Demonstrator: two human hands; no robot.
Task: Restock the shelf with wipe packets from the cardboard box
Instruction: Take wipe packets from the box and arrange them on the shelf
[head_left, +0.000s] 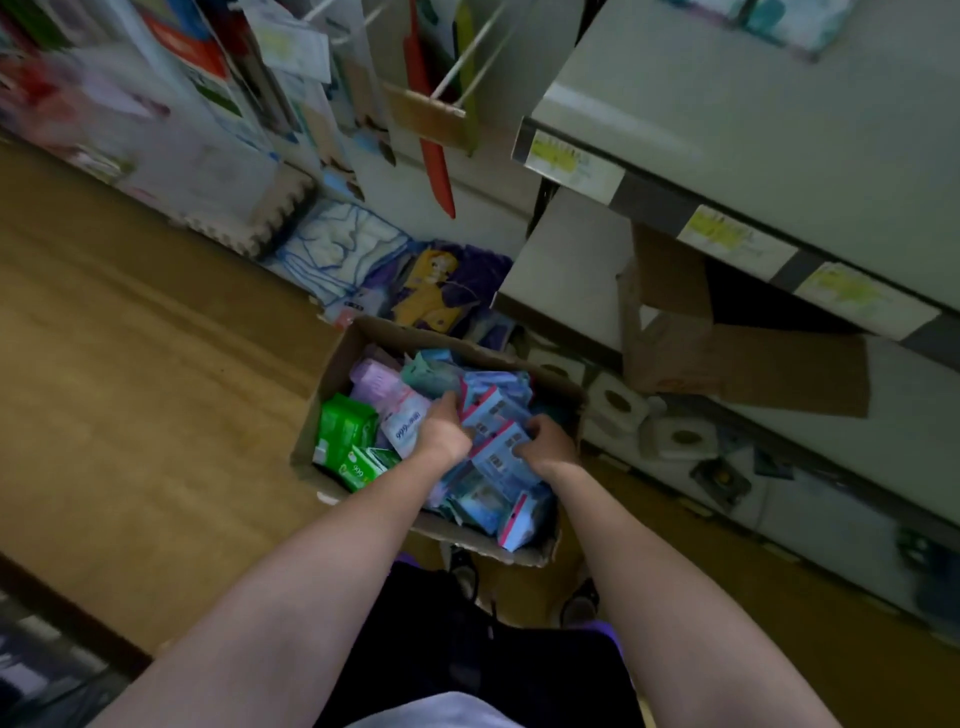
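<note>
An open cardboard box (332, 374) stands on the floor in front of me, full of wipe packets. Blue packets with pink edges (493, 457) fill its right half, green packets (345, 428) lie at the left, and lilac and white ones (387, 389) sit behind those. Both my hands reach into the box. My left hand (441, 428) grips the left side of a bunch of blue packets, and my right hand (550, 441) grips the right side. The grey shelf (753, 130) rises at the right, with a bare board at the top.
Yellow price labels (571, 158) line the shelf edges. A torn cardboard piece (748, 358) lies on a lower shelf, with toilet rolls (621, 402) beneath. Hanging goods and packaged blankets (395, 270) stand beyond the box. Wooden floor (130, 364) stretches left. My shoes (579, 605) are under the box edge.
</note>
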